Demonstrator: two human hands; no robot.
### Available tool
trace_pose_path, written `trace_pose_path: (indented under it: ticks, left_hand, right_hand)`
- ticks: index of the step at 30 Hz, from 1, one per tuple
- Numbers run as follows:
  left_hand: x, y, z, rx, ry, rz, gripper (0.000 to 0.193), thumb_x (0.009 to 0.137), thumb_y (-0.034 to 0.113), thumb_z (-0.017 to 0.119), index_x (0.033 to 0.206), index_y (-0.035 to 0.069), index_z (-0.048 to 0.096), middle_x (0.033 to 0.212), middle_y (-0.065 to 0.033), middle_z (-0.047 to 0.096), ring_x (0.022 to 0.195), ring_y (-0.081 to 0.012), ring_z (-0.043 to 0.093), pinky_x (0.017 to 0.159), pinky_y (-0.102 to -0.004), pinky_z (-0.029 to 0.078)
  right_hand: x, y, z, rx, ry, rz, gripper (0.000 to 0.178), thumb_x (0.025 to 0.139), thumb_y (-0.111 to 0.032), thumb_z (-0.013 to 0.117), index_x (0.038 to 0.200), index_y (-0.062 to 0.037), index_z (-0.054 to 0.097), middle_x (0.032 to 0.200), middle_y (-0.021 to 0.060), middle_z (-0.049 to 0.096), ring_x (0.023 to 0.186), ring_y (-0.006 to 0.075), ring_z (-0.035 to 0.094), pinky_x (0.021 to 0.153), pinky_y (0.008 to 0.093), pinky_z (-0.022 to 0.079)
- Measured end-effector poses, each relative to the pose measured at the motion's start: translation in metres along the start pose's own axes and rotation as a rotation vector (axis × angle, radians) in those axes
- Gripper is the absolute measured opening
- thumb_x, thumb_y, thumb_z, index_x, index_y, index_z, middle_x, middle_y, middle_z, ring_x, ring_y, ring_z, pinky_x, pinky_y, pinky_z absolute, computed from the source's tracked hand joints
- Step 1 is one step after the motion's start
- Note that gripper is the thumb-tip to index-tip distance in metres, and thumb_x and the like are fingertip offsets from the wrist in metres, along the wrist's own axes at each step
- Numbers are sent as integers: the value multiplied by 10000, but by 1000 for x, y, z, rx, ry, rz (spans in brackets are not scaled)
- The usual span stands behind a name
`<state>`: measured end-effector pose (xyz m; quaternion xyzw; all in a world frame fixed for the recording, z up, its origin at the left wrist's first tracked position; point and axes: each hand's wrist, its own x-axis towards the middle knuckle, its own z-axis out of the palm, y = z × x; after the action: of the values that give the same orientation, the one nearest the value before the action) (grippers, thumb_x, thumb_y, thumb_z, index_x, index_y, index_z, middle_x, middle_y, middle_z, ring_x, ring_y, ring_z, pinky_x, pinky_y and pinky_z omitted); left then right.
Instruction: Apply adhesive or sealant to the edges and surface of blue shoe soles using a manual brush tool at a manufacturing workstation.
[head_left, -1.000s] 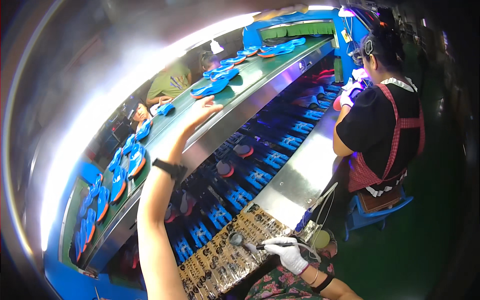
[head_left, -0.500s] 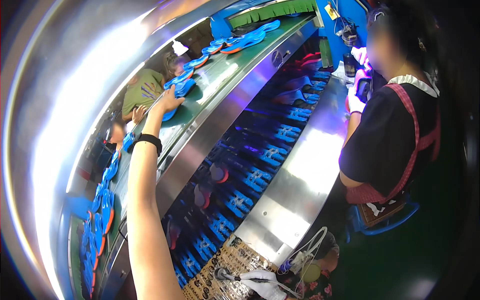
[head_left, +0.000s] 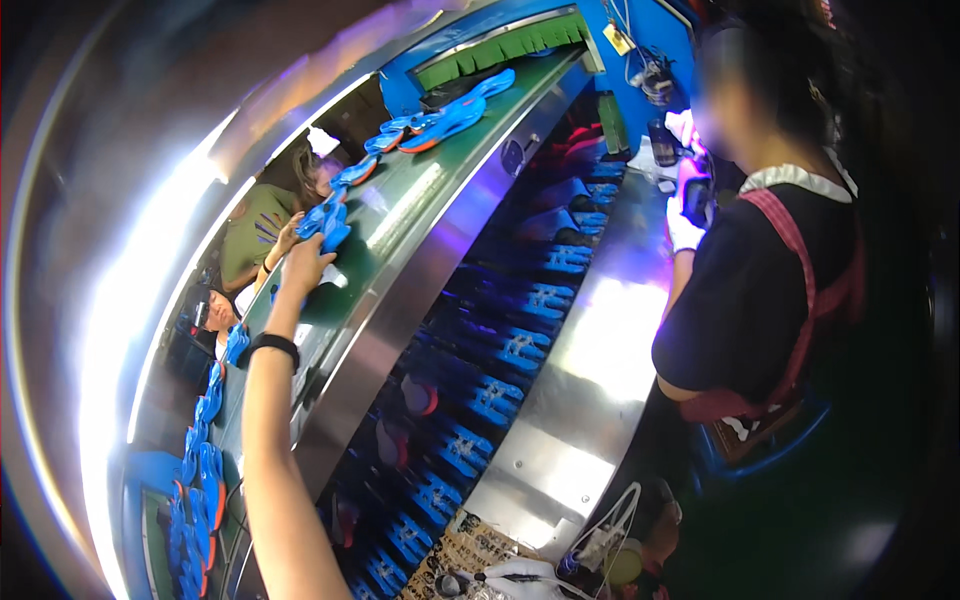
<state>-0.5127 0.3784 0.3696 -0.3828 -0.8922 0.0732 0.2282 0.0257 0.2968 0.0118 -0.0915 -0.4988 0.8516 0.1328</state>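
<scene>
Over the green conveyor belt point(head_left: 385, 235) reaches my left hand point(head_left: 304, 266), bare, with a black band on the wrist. Its thumb stands apart from the fingers, and the fingertips meet the near end of a blue shoe sole point(head_left: 328, 218). Part of that contact is hidden under the hand. At the lower edge my right hand point(head_left: 520, 577), in a white glove, is closed round a black-handled tool with a round dark head point(head_left: 449, 584). The picture's edge cuts off much of this hand. Beneath it lies printed brown cardboard point(head_left: 482, 548) with clear tape.
More blue, orange-edged soles point(head_left: 208, 480) line the belt. Below, a dark rack point(head_left: 420, 400) carries blue pieces beside a metal ledge point(head_left: 560, 420). One co-worker point(head_left: 760, 270) sits at the right; others point(head_left: 260, 225) work across the belt. A white cable point(head_left: 622, 510) hangs near my right hand.
My view has shifted, so most things sit further left and lower. My left hand has drawn back nearer along the belt; my right hand has slipped lower, partly out of the picture.
</scene>
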Motion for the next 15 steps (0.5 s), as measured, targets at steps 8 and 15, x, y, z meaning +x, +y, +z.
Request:
trace_pose_path:
  ticks: [8,15]
  left_hand:
    - [-162,30,-80,-92,-12,109,299,868,197,745,997,-15,578,883,-248,629,860,-444,616,776,-502,462]
    - [-258,17,-70,-125,294,-205,803,689,505,884,1273,64,556,1281,-251,506,1126,-430,559,1011,-478,462]
  right_hand:
    - [-33,19,9,-32,-28,-88,159,860,-31,778,1018,-14,775,983,77,759,899,126,700,821,249,553]
    - [-66,23,17,169,-38,101,163,893,-54,759,1046,1,772,974,35,761,880,80,684,813,224,546]
